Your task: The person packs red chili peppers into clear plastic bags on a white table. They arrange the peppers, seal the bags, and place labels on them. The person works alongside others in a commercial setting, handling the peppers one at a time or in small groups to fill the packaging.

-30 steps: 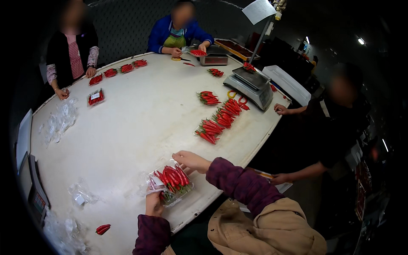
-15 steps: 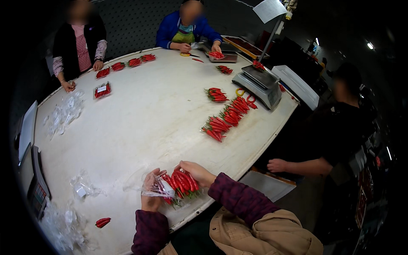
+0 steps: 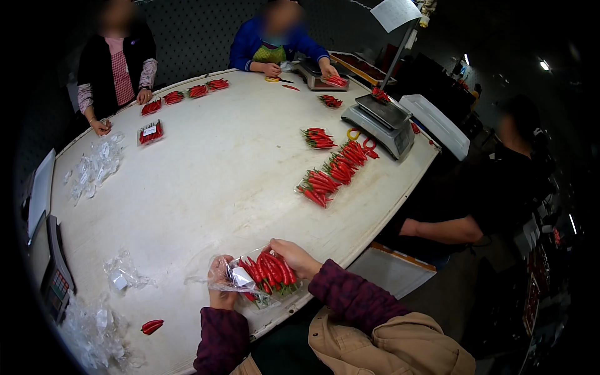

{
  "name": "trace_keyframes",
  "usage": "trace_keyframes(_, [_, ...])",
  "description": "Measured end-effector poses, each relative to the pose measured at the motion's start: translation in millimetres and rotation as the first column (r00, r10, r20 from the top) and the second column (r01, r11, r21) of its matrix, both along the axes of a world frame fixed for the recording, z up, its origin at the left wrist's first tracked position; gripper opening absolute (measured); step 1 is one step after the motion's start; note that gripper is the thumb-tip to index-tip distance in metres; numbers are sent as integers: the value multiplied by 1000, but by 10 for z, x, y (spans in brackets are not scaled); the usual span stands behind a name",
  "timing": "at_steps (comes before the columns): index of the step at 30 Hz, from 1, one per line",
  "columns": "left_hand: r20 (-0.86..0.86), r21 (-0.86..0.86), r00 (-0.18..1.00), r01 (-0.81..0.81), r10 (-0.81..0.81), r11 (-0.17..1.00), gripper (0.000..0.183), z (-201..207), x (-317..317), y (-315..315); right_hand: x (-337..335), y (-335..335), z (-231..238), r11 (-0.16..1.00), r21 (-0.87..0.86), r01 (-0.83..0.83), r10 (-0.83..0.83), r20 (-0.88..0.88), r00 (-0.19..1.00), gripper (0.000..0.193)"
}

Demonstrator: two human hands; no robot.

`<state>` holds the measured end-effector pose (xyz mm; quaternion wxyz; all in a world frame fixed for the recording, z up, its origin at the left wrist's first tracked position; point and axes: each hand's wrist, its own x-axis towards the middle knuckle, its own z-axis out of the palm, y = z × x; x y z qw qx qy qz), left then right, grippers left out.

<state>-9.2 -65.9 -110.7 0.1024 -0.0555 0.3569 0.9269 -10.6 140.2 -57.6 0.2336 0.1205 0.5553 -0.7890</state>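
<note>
Near the front edge of the table, a bunch of red chillies [image 3: 270,270] with green stems lies in a clear tray between my hands. My left hand [image 3: 221,280] grips a clear plastic bag [image 3: 232,288] at the tray's left end; its white label [image 3: 242,277] shows beside the chillies. The bag's film covers part of the left-hand fingers. At the right end, my right hand [image 3: 295,258] is closed on the tray's far corner, thumb and fingers at its edge.
Chilli bunches [image 3: 322,181] line the right side, leading to a scale [image 3: 380,125]. Loose plastic bags [image 3: 94,328] pile at the left, near a few loose chillies [image 3: 152,326]. Co-workers stand across the table [image 3: 206,169] and at the right; one hand [image 3: 329,69] rests over another scale.
My left hand has drawn the bag further around the tray's left end, and the label sits flatter. Across the table, a co-worker has lowered chillies onto a scale.
</note>
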Motion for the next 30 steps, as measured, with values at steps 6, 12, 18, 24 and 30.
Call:
trace_keyframes(6, [10, -166, 984, -174, 178, 971, 20, 33, 13, 82, 32, -105, -30, 998, -30, 58, -59, -15, 998, 34])
trace_keyframes(12, [-58, -182, 949, -315, 309, 932, 22, 136, 28, 74, 5, -101, -158, 987, -18, 157, -158, -52, 986, 35])
trace_keyframes(18, [-50, 129, 981, -180, 188, 975, 18, 35, -16, 2, -35, 113, -191, 955, -31, 295, -296, -85, 951, 36])
trace_keyframes(24, [26, 265, 990, -140, 138, 954, 21, -177, -48, -54, -78, 132, -414, 869, -129, 477, -488, -72, 870, 38])
trace_keyframes(30, [36, 239, 997, -72, 65, 968, 18, 108, -24, -76, 2, 138, -228, 827, -116, 550, -557, -30, 830, 37])
